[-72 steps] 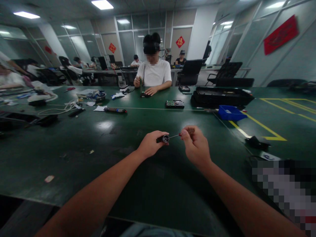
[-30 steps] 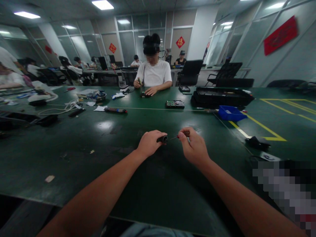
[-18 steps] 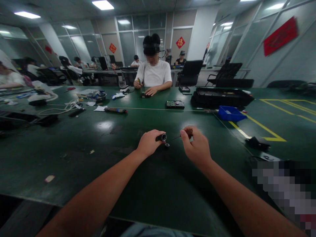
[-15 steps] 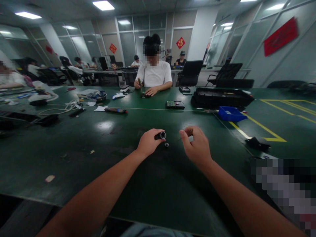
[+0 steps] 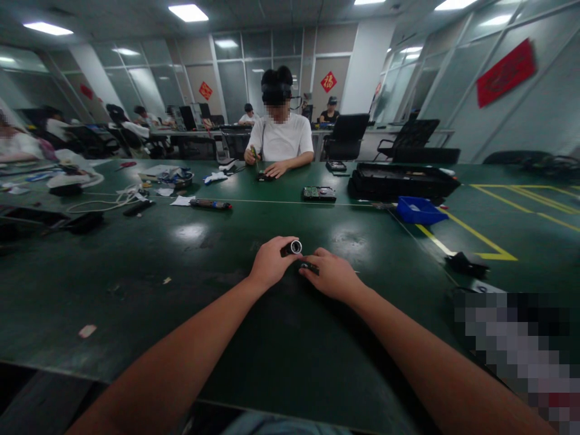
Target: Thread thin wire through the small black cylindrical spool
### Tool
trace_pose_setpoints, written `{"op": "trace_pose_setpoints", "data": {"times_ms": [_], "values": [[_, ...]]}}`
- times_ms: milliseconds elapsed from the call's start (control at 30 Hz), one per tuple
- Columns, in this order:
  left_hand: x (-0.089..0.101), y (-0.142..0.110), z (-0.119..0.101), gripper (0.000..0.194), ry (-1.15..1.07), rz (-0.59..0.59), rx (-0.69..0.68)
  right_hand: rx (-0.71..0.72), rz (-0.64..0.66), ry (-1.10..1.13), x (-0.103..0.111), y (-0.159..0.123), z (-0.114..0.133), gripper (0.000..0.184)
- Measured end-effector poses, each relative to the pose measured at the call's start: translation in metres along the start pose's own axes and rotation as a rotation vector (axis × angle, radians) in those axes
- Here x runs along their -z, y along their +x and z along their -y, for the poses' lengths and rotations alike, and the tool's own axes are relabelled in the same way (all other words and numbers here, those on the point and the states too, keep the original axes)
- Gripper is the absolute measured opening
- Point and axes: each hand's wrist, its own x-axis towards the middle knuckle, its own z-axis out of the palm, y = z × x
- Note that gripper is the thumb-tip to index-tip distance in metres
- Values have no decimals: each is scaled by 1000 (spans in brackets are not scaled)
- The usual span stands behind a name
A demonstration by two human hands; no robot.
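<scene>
Green table (image 5: 190,272), reaching across to a seated person (image 5: 287,136) opposite. Set out beyond the hands: hard drive (image 5: 319,193); long black case (image 5: 403,181); blue bin (image 5: 419,209) at its near edge, toward the right. Black tube (image 5: 289,248): held over the table by the left hand (image 5: 269,261), grip wrapped around it; long axis laid roughly sideways, round mouth turned right and viewerward. Small dark piece (image 5: 309,266): pinched in the right hand (image 5: 333,273), grip narrowed on it, partly covered, just below the tube's mouth.
</scene>
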Motion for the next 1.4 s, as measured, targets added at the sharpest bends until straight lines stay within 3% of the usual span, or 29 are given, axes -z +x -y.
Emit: {"op": "trace_pose_setpoints", "data": {"times_ms": [267, 600, 700, 900, 1033, 1233, 1400], "values": [[-1, 0, 3, 38, -11, 15, -1, -41, 219, -23, 11, 4, -1, 20], [-2, -2, 0, 38, -38, 43, -21, 30, 227, -26, 16, -5, -3, 33], [-2, -2, 0, 39, -57, 58, -30, 37, 164, 79, 20, -6, -2, 30], [-2, -2, 1, 36, -75, 83, -65, 49, -110, 272, 28, -10, 4, 27], [-4, -3, -1, 35, -95, 129, -97, -32, -243, 332, 28, -11, 8, 21], [-4, -4, -6, 33, -98, 220, -198, -9, -267, 307, 26, -11, 13, 14], [-4, -4, -6, 34, -92, 223, -232, 13, -241, 301, 26, -10, 11, 17]]}}
